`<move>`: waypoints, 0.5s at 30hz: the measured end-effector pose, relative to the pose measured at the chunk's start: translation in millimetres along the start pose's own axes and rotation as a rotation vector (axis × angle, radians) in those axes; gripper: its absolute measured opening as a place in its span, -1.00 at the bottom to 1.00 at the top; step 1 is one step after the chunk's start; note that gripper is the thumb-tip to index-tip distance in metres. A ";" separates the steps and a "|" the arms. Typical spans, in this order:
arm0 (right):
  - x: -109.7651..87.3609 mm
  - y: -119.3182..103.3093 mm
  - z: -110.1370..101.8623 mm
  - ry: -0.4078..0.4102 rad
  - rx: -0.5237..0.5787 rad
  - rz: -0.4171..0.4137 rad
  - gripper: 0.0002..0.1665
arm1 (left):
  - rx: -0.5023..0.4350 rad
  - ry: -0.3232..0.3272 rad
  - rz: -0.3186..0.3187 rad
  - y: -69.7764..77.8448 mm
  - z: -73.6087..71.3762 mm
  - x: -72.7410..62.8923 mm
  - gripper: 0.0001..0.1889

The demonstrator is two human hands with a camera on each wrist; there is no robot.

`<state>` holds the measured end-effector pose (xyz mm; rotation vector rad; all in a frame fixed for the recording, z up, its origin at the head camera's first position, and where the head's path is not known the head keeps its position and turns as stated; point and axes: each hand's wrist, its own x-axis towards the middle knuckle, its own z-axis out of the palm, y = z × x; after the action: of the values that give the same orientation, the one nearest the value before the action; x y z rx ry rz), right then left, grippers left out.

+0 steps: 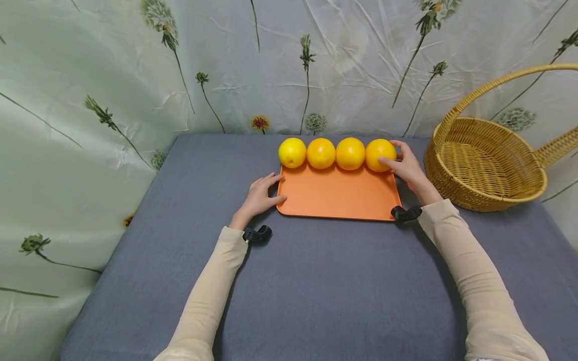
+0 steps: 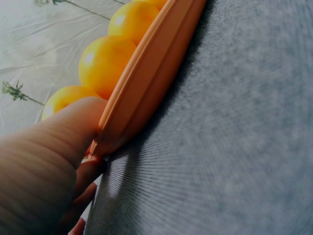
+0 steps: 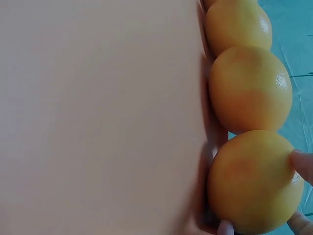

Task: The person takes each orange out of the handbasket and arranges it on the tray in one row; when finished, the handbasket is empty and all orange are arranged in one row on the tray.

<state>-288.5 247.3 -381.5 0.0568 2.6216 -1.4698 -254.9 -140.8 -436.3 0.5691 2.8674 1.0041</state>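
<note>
Several oranges (image 1: 321,153) stand side by side along the far edge of an orange rectangular tray (image 1: 338,195). The leftmost fruit (image 1: 292,153) looks yellower than the others. My right hand (image 1: 409,166) holds the rightmost orange (image 1: 377,149), thumb on its near side and fingers round its right side. In the right wrist view the fingertips press on that orange (image 3: 252,183). At the tray's left end, my left hand (image 1: 257,197) grips the rim; in the left wrist view the thumb lies over the tray rim (image 2: 142,73), with the other fingers low beside it, partly hidden.
A woven wicker basket (image 1: 487,195) with a tall handle stands at the right, beside my right forearm. Grey cloth (image 1: 334,286) covers the table. Behind it hangs a pale curtain (image 1: 253,65) printed with flowers. A black band (image 1: 258,234) sits on each wrist.
</note>
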 end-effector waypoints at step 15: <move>2.8 -3.5 -6.6 -0.069 -0.004 0.029 0.00 | -0.107 -0.032 -0.044 -9.7 -3.5 3.6 -0.44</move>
<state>-292.3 251.0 -375.5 0.0435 2.5584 -1.4308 -261.9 -148.6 -439.2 0.5074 2.7651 1.1224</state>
